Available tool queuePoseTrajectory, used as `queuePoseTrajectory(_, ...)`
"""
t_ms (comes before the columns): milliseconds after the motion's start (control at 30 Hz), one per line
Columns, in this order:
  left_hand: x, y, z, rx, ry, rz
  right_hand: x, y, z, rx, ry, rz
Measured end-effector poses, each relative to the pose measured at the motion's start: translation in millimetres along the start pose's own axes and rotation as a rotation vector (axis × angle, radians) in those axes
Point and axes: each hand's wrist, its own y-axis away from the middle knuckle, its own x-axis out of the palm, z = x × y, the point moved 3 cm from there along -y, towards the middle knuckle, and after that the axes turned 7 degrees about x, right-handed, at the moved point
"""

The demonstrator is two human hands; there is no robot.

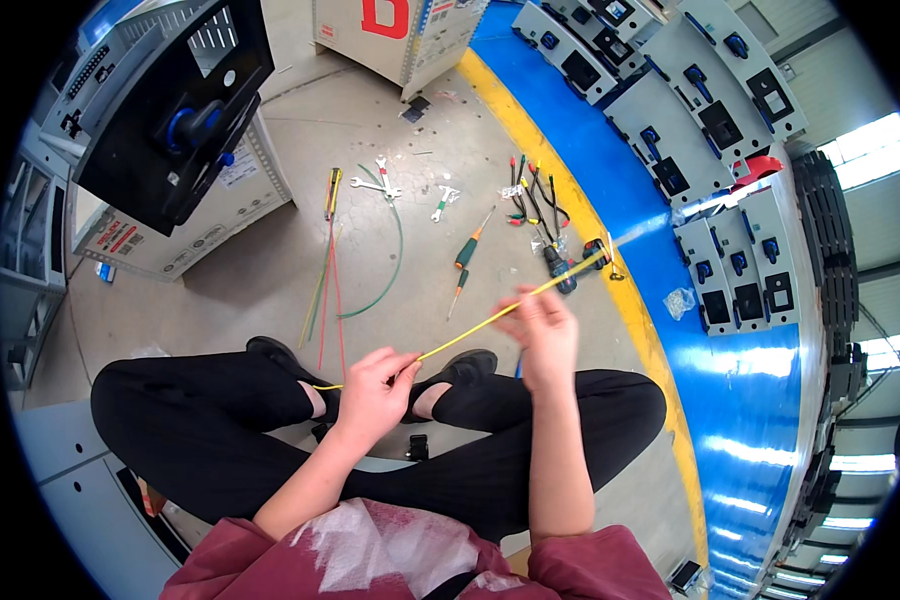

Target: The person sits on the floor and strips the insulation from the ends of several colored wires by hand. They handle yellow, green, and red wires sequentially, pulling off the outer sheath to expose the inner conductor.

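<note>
A long yellow wire (pixel 462 336) runs slantwise between my two hands, above the floor in front of my crossed legs. My left hand (pixel 372 398) is closed, pinching the wire between thumb and fingers, and a tail of it passes out to the left. Farther up the wire, my right hand (pixel 542 340) has its fingers around it, slightly blurred by motion. Beyond that hand the free end reaches toward a cordless drill (pixel 558 270) lying on the floor. A thin blue bit shows beside my right palm; what it is I cannot tell.
On the floor lie a green-handled screwdriver (pixel 467 250), a smaller screwdriver (pixel 458 290), wrenches (pixel 375 184), a yellow-handled tool (pixel 333 188), a loose green wire (pixel 400 250) and several dark cables (pixel 537 197). A crate with a black panel (pixel 175 130) stands left. Grey panels (pixel 740 265) lie right.
</note>
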Motion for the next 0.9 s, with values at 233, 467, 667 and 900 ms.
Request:
queuePoseTrajectory(233,-4,0,-7,-0.117,0.003,0.117,22,0,-15,0.080,0.046,0.112)
queuePoseTrajectory(467,-6,5,-16,-0.058,-0.080,0.241,-12,-2,15,-0.035,-0.068,0.024)
queuePoseTrajectory(667,-1,5,-13,-0.029,-0.091,0.242,-13,0,11,-0.123,-0.078,-0.030)
queuePoseTrajectory(900,-7,17,-7,0.026,-0.232,0.351,-35,-1,23,-0.068,-0.157,-0.062)
